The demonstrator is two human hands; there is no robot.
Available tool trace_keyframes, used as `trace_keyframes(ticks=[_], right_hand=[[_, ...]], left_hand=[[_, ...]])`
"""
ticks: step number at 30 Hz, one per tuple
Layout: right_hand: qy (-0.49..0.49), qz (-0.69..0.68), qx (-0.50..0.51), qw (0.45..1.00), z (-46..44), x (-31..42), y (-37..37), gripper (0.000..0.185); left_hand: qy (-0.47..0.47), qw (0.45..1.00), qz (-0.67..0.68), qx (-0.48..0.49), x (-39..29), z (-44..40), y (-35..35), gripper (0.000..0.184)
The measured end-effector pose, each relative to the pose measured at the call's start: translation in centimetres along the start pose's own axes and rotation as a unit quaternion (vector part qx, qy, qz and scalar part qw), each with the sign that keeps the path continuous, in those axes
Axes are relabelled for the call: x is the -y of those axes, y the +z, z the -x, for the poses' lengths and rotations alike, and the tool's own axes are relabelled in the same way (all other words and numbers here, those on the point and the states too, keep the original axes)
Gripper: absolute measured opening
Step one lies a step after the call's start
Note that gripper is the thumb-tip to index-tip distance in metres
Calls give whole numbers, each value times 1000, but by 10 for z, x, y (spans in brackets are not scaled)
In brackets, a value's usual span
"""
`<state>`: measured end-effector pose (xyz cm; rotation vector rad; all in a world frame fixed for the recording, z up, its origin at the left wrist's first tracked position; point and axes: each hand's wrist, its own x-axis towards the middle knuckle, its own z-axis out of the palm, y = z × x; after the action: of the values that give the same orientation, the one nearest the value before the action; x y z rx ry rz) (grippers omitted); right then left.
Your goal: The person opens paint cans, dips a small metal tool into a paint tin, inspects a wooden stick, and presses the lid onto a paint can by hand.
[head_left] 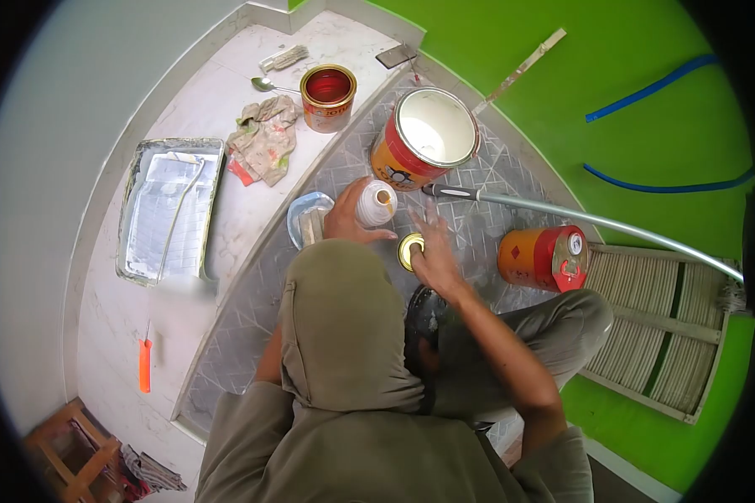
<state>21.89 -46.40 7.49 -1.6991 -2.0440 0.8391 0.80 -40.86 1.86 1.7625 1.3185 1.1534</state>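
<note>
My left hand [350, 220] curls around a white, ribbed, rounded object [374, 206] with a brownish round hole at its top; whether it is a bottle or a spool I cannot tell. Close to its right, my right hand [436, 256] has its thumb side on a small gold-rimmed can lid [410, 251], while other fingers stretch forward. Just beyond both hands stands a large open paint bucket [424, 142], red and orange, with white paint inside. A pale blue-white container [308, 216] with a brush-like piece on it sits left of my left hand.
On the pale ledge lie a paint tray [169, 214] with a roller frame, a stained rag [264, 142], an open can of red paint [327, 94], a spoon [264, 84] and an orange handle [145, 365]. A pole [596, 220] and red-orange can [541, 258] are at right.
</note>
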Motion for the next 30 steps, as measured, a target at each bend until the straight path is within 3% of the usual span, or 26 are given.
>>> trace_keyframes(ticks=[3,4,7,22,30], right_hand=[[126,-131,29,983,12,-2,37,91],[115,-161,82,977,10,-1,42,105],[180,-207,81,958,12,8,55,112],[74,-213,63,972,-3,10,58,118],[64,-191,37,979,18,10,21,104]], left_hand=[[-1,1000,-21,10,11,5,3,108],[-5,1000,-24,11,14,8,3,108],[-21,999,-38,5,15,12,6,104],[-31,997,-45,-55,9,21,19,95],[-31,997,-43,-48,6,21,17,95]])
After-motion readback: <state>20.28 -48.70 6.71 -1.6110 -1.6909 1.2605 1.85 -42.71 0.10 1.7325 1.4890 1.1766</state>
